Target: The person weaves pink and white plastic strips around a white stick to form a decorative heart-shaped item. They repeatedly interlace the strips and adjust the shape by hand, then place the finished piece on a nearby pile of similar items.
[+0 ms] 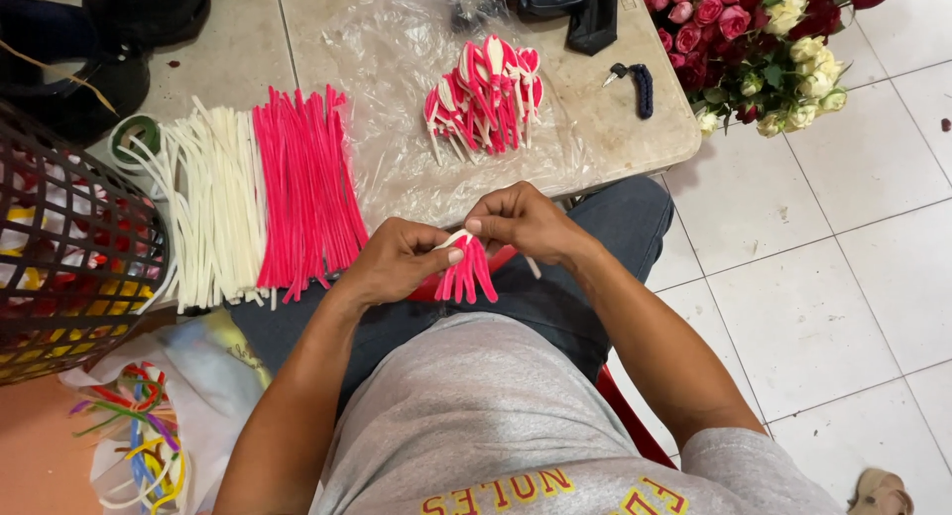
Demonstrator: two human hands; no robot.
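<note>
My left hand (395, 262) and my right hand (521, 221) meet over my lap, both pinching a small bundle of folded pink pipe cleaners (466, 269) bound with a white one at the top. The pink loops hang down below my fingers. Ahead on the low table (635, 128) lies a heap of finished pink-and-white bundles (486, 99) on a clear plastic sheet (387, 69). To the left are straight pink pipe cleaners (307, 193) next to straight white pipe cleaners (210, 208).
A dark wire basket (69, 247) stands at the left. A white bag of mixed coloured pipe cleaners (149, 446) lies below it. A bouquet of red, pink and cream roses (759, 44) sits at the top right, scissors (635, 84) near it. White tiled floor (823, 287) lies right.
</note>
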